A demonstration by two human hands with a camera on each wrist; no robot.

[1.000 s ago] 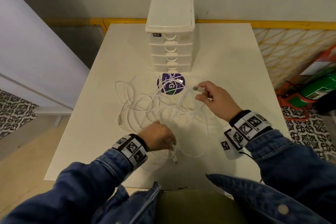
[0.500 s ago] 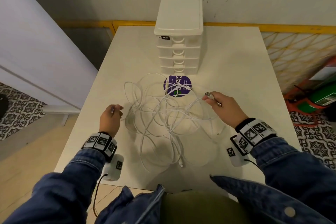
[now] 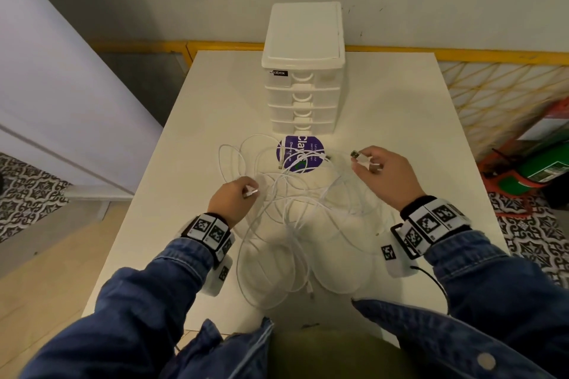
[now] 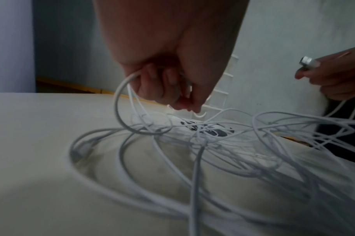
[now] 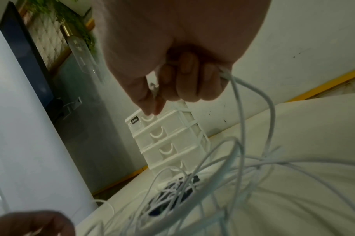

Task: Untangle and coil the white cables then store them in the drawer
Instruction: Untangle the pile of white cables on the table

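Note:
A tangle of white cables [image 3: 292, 212] lies spread over the middle of the white table [image 3: 385, 95]. My left hand [image 3: 234, 197] pinches one cable end with a small plug [image 3: 251, 192] at the tangle's left side; its fingers [image 4: 172, 86] curl round the cable [image 4: 120, 102]. My right hand [image 3: 385, 175] holds another cable end, whose USB plug [image 3: 358, 157] sticks out to the left, slightly above the table. In the right wrist view the fingers [image 5: 184, 79] grip the cable [image 5: 239, 99]. A white drawer unit [image 3: 303, 71] with several closed drawers stands behind the tangle.
A round purple sticker [image 3: 300, 152] lies on the table under the far loops, right in front of the drawer unit. A loose plug end [image 3: 309, 288] rests near the table's front edge. Yellow railing [image 3: 462, 54] runs behind the table; a green and red object [image 3: 542, 163] stands on the floor at right.
My left hand left the tangle's front, reached to the left side, took a cable end and carried it back toward the middle. My right hand moved slightly right, still holding its plug.

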